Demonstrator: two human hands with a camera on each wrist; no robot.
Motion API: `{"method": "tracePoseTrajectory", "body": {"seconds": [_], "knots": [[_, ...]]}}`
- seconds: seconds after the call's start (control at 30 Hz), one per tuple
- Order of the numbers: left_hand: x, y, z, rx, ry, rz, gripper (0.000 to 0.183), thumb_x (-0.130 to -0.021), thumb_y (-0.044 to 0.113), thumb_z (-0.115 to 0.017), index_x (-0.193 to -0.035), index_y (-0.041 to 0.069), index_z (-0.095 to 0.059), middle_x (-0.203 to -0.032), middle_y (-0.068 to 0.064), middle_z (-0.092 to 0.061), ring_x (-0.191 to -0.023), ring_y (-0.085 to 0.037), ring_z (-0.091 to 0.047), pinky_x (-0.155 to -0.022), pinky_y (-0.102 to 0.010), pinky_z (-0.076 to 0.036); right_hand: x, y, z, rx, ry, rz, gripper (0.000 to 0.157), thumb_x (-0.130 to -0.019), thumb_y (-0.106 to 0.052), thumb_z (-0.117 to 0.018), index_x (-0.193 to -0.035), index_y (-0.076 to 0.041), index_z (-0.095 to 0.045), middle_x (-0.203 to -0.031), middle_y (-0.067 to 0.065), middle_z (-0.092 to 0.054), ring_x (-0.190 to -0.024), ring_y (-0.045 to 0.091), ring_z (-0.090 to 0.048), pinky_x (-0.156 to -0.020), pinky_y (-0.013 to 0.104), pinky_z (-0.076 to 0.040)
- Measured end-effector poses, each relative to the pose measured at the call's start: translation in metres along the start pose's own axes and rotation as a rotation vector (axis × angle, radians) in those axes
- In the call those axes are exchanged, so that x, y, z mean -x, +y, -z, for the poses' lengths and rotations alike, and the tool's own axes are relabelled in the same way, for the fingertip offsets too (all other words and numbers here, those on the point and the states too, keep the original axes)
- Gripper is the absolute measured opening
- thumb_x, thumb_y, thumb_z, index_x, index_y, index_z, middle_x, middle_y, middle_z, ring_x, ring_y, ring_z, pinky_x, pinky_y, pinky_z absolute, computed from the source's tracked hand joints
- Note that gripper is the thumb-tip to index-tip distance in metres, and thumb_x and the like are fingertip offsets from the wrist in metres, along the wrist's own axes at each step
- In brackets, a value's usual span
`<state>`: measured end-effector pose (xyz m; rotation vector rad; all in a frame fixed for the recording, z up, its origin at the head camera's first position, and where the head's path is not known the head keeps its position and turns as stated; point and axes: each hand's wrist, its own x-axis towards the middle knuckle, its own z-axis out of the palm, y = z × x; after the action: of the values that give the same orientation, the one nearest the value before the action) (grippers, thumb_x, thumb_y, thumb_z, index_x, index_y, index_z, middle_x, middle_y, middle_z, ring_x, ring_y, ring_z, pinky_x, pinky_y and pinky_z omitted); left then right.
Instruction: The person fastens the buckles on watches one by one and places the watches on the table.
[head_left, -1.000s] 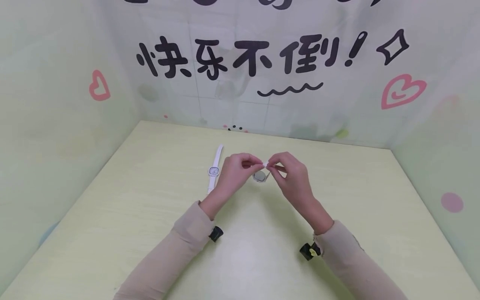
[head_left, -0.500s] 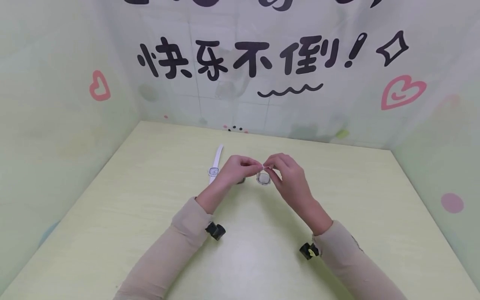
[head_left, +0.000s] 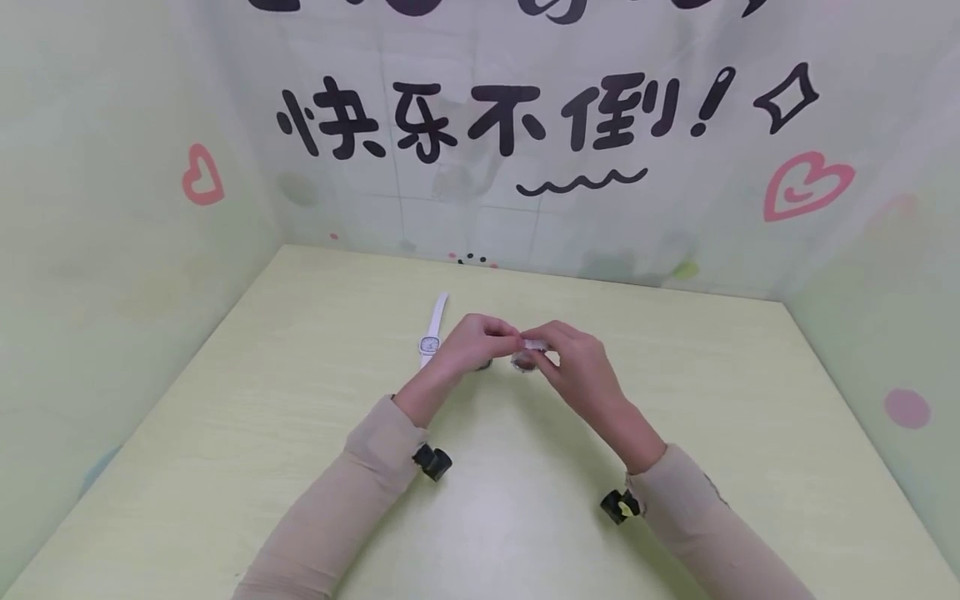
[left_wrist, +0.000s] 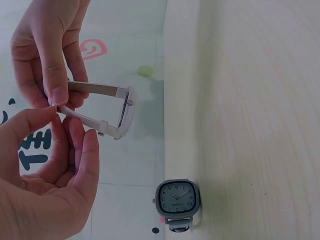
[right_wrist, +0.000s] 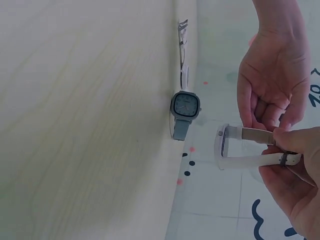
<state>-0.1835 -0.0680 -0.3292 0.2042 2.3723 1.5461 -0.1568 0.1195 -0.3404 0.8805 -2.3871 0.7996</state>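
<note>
A white-strapped wristwatch [head_left: 523,362] hangs above the table between my two hands, its strap bent into a loop. My left hand [head_left: 474,343] pinches one part of the strap near the ends. Opposite it, my right hand [head_left: 583,360] holds the strap between thumb and fingers, and a short white piece shows there in the head view. The right wrist view shows the strap's tan inner side and a buckle [right_wrist: 284,159] at the right fingers. Fingers hide the strap tips. The case [left_wrist: 127,112] is seen edge-on in the left wrist view.
A white watch [head_left: 430,344] lies stretched out on the table [head_left: 480,517], left of my left hand. A grey square watch [right_wrist: 185,105] stands nearer, mostly hidden behind that hand in the head view. A printed cloth backdrop [head_left: 465,217] encloses the table's back and sides.
My left hand has shifted slightly left and down, and the right hand has dropped a little. The held watch's case has turned. The grey watch now peeks out beside my left hand.
</note>
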Motion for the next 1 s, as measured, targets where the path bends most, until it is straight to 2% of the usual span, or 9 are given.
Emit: {"method": "tracePoseTrajectory", "body": {"seconds": [0.23, 0.47, 0.67, 0.8, 1.0], "knots": [[-0.002, 0.001, 0.005, -0.029, 0.032, 0.011, 0.022, -0.092, 0.024, -0.066, -0.104, 0.007, -0.074, -0.105, -0.007, -0.072, -0.093, -0.018, -0.057, -0.079, -0.027, -0.047, -0.003, 0.0, 0.001, -0.006, 0.038, -0.023, 0.019, -0.082, -0.008, -0.08, -0.101, -0.006, -0.075, -0.094, 0.006, -0.076, -0.082, 0.016, -0.072, -0.07, 0.033, -0.061], [-0.007, -0.005, 0.01, 0.037, -0.009, 0.059, 0.023, -0.092, 0.022, -0.066, -0.106, 0.004, -0.072, -0.102, -0.008, -0.071, -0.091, -0.017, -0.061, -0.094, -0.044, -0.052, -0.003, 0.0, 0.0, -0.06, 0.035, -0.047, 0.016, -0.084, -0.008, -0.078, -0.099, -0.005, -0.074, -0.093, 0.006, -0.076, -0.085, 0.017, -0.073, -0.077, 0.031, -0.062], [-0.009, -0.006, 0.012, 0.075, -0.028, 0.075, 0.027, -0.094, 0.018, -0.064, -0.113, -0.001, -0.069, -0.108, -0.015, -0.072, -0.092, -0.017, -0.066, -0.102, -0.045, -0.052, -0.004, 0.001, -0.002, -0.065, 0.035, -0.051, 0.016, -0.084, -0.007, -0.078, -0.099, -0.004, -0.074, -0.094, 0.007, -0.076, -0.086, 0.018, -0.073, -0.078, 0.032, -0.062], [-0.009, -0.006, 0.01, 0.086, -0.021, 0.06, 0.027, -0.094, 0.019, -0.065, -0.112, -0.001, -0.07, -0.104, -0.012, -0.072, -0.088, -0.016, -0.064, -0.099, -0.044, -0.053, -0.003, 0.003, -0.002, -0.083, 0.039, -0.068, 0.016, -0.084, -0.007, -0.078, -0.099, -0.003, -0.074, -0.094, 0.008, -0.075, -0.086, 0.019, -0.073, -0.078, 0.032, -0.062], [-0.007, -0.005, 0.007, 0.073, -0.002, 0.003, 0.023, -0.093, 0.022, -0.069, -0.107, 0.004, -0.073, -0.099, -0.007, -0.07, -0.087, -0.016, -0.057, -0.088, -0.042, -0.05, -0.002, 0.007, 0.0, -0.141, 0.041, -0.159, 0.016, -0.085, -0.006, -0.077, -0.1, -0.003, -0.073, -0.095, 0.009, -0.075, -0.087, 0.02, -0.074, -0.077, 0.032, -0.062]]}}
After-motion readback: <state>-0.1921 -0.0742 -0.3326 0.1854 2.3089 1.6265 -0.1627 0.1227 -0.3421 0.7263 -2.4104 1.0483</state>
